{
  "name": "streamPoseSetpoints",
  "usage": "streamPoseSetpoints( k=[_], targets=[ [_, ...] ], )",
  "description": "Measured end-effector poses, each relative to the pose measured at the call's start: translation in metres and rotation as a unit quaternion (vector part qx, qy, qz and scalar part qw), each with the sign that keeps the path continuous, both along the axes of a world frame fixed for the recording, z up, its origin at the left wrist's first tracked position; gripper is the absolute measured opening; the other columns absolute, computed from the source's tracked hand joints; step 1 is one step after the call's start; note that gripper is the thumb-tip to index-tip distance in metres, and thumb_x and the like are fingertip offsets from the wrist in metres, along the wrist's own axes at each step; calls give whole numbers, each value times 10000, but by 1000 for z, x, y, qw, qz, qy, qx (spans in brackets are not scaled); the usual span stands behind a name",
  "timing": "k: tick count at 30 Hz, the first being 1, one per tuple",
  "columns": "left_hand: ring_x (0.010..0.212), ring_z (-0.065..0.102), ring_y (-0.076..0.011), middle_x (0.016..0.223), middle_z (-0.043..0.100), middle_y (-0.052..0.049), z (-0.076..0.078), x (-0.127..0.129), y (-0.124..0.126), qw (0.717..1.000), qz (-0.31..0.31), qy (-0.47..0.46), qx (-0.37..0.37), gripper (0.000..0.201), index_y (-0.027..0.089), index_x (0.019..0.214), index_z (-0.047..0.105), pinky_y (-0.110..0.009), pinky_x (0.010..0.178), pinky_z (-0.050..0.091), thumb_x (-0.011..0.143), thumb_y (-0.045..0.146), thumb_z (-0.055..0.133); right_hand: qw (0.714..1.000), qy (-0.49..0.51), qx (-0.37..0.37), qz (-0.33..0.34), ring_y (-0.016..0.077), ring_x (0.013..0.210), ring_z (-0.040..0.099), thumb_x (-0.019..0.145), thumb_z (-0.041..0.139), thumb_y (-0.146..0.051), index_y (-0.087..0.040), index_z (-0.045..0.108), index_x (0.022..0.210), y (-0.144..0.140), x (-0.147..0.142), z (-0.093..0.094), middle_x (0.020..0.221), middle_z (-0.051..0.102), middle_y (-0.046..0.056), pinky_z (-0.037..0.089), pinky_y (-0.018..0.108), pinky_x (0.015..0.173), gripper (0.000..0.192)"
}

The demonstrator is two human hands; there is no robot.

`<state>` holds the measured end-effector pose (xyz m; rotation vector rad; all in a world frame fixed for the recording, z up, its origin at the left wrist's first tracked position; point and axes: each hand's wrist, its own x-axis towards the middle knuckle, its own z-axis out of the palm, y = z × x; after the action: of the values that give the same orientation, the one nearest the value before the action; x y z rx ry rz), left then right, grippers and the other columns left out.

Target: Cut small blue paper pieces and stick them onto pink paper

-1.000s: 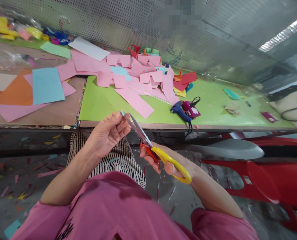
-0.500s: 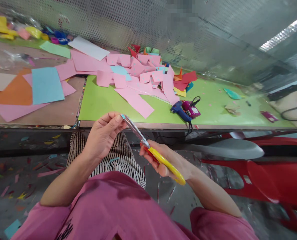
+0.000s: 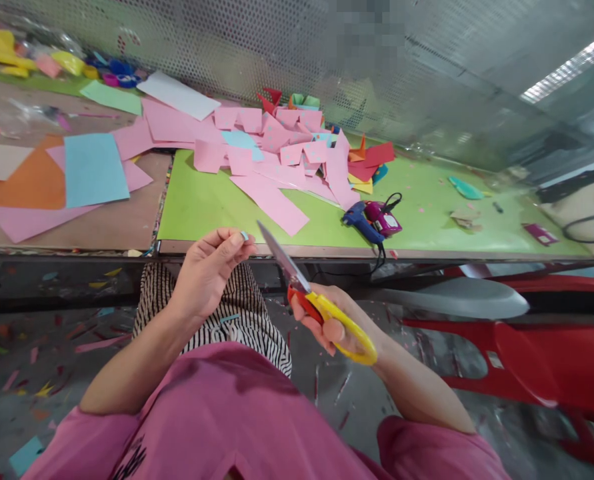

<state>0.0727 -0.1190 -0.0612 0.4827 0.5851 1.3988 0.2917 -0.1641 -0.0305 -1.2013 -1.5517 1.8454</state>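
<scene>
Tiny light-blue paper scrap [image 3: 245, 235], pinched at fingertips of left hand [image 3: 207, 272], held over lap just near of table edge; too small to tell shape, maybe a square bit. Scissors [image 3: 311, 299] in right hand [image 3: 335, 321], fingers clenched through yellow/red plastic loops, grey metal blades together, tip pointing far-left, just right of scrap, not touching. Thumb part-hidden by yellow handle. Beyond: lime-green sheet [image 3: 201, 207] flat on table, heap of pink paper pieces [image 3: 277, 160], matte, mostly rectangular strips w/ small dots. Blue-and-magenta glue gun [image 3: 371, 221] w/ black cord, far right of scissors. Perforated metal panel [image 3: 257, 47] at back.
</scene>
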Motion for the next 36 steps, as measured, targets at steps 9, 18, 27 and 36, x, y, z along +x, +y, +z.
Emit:
streamPoseSetpoints(
  k=[9, 18, 27, 36],
  targets=[
    [668, 728, -96, 759, 765, 16, 6, -1, -3, 996, -51, -5, -68, 231, 196, 698, 680, -193, 717, 601, 658, 250, 901, 968, -39, 212, -126, 66, 487, 395, 690, 640, -870, -228, 541, 877, 7, -14, 9, 719, 456, -50, 371, 219, 387, 676],
    [663, 727, -98, 763, 770, 5, 5, -2, -2, 997, -31, 10, -71, 177, 193, 725, 704, -185, 712, 599, 689, 272, 858, 981, -21, 189, -30, 64, 481, 386, 753, 607, -844, -224, 514, 930, 15, -15, 4, 695, 450, -62, 360, 225, 403, 651],
    [650, 718, -93, 738, 758, 16, 8, -5, -2, 998, -34, -3, -59, 179, 191, 712, 702, -180, 683, 594, 648, 238, 863, 987, -50, 150, 17, 57, 496, 409, 751, 588, -860, -209, 519, 929, 9, -8, -7, 713, 466, -58, 368, 203, 422, 679],
    [677, 695, -101, 733, 728, 19, 12, -12, 17, 997, -15, 75, -24, 198, 192, 712, 689, -210, 693, 555, 657, 244, 872, 963, -195, 185, -35, 108, 493, 433, 809, 541, -823, -216, 525, 939, 27, 7, 3, 639, 495, -51, 357, 247, 462, 621]
  ],
)
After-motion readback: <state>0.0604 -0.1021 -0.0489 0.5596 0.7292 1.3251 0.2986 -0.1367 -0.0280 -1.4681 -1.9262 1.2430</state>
